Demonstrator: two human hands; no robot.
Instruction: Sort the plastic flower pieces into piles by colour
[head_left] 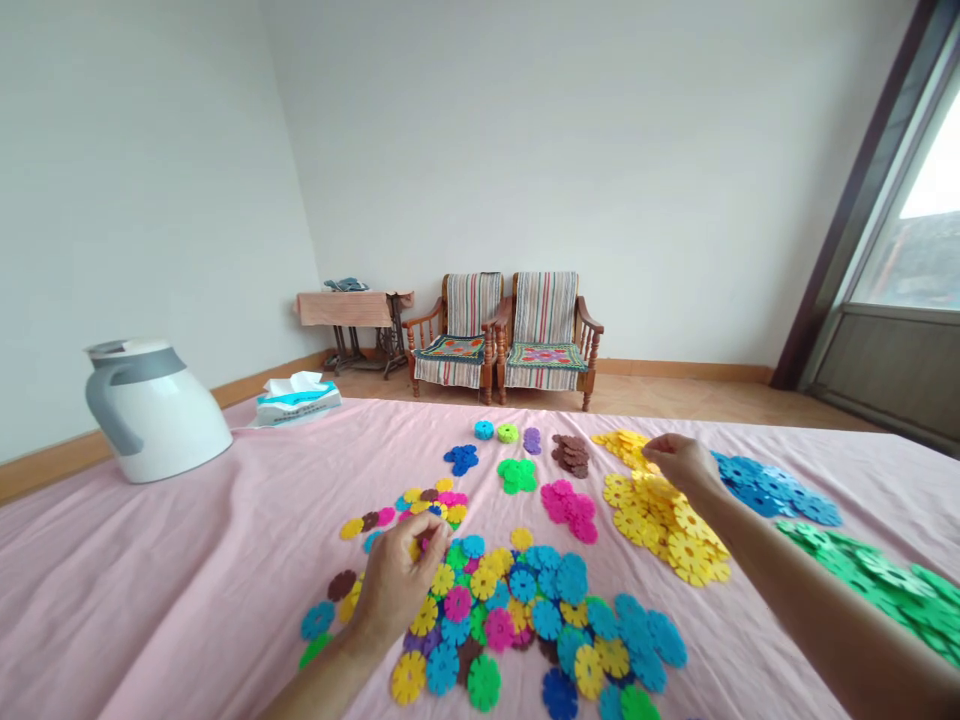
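Note:
My left hand [405, 568] is above the left part of a mixed pile of flower-shaped plastic discs [484, 580], its thumb and fingers drawn together. Bits of yellow and magenta show by those fingertips, but whether they are held or lie behind is unclear. Farther right, my right hand [684, 462] is closed in a pinch at the edge of an orange-yellow heap of discs [621, 446]; what is between its fingertips is hidden. Just below it spreads a larger yellow heap of discs [664, 525].
Nearby lie magenta discs [568, 510], brown discs [571, 455], bright green discs [517, 476], dark blue discs [461, 459], blue discs [772, 488] and green discs [885, 575]. A white jug [169, 415] and tissue box [298, 402] stand left on the pink cloth [247, 520].

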